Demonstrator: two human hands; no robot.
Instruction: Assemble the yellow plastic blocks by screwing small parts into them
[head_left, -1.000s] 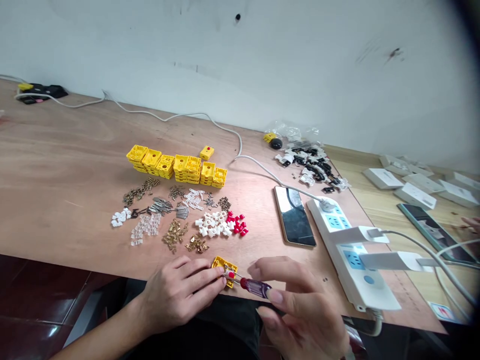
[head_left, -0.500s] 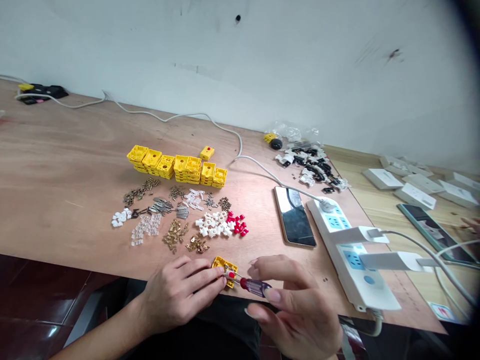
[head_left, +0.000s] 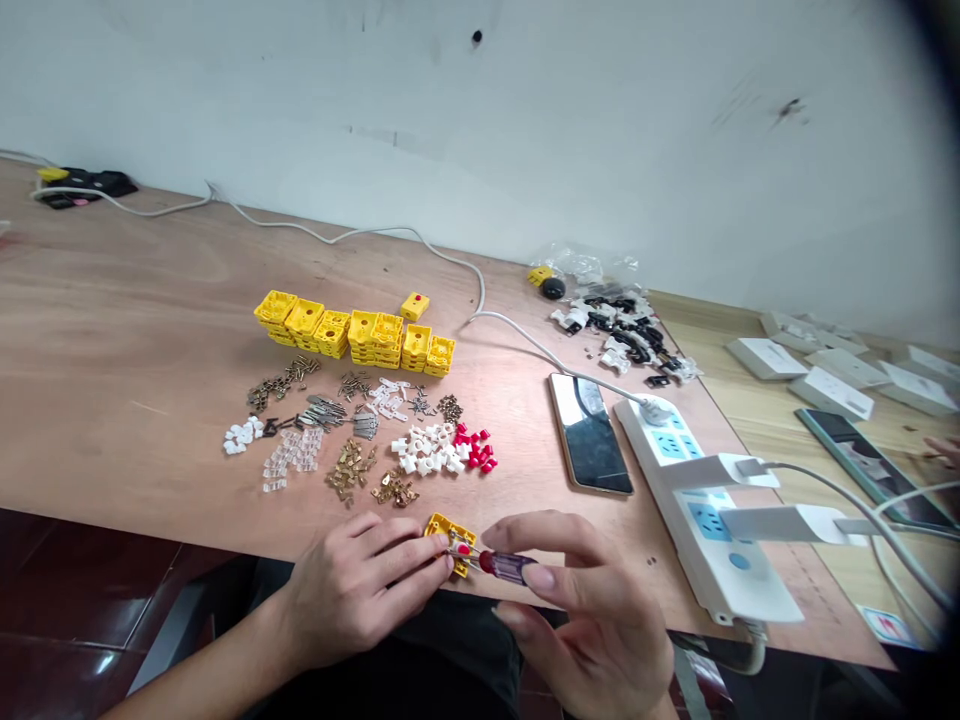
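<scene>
My left hand (head_left: 364, 580) presses its fingertips on a small yellow plastic housing (head_left: 448, 526) at the table's front edge, holding it steady. Inside the housing sit a red button (head_left: 463, 549) and small metal parts, partly covered by my fingers. My right hand (head_left: 600, 605) has a screwdriver (head_left: 508, 567) with a red and purple see-through handle between thumb and fingers. The shaft points left into the housing; its tip is hidden near my left fingertips. Just beyond lie white plastic parts (head_left: 431, 449), red buttons (head_left: 480, 450) and brass pieces (head_left: 395, 488).
Stacked yellow housings (head_left: 375, 340) stand further back, with piles of screws (head_left: 300, 370) and clear plastic pieces (head_left: 292, 455) before them. To the right are a phone (head_left: 592, 435) and a power strip (head_left: 712, 520) with chargers. Black and white parts (head_left: 630, 330) lie at the back right.
My right hand has shifted slightly left, and its fingers have moved around the screwdriver handle. The left hand and the housing look unmoved.
</scene>
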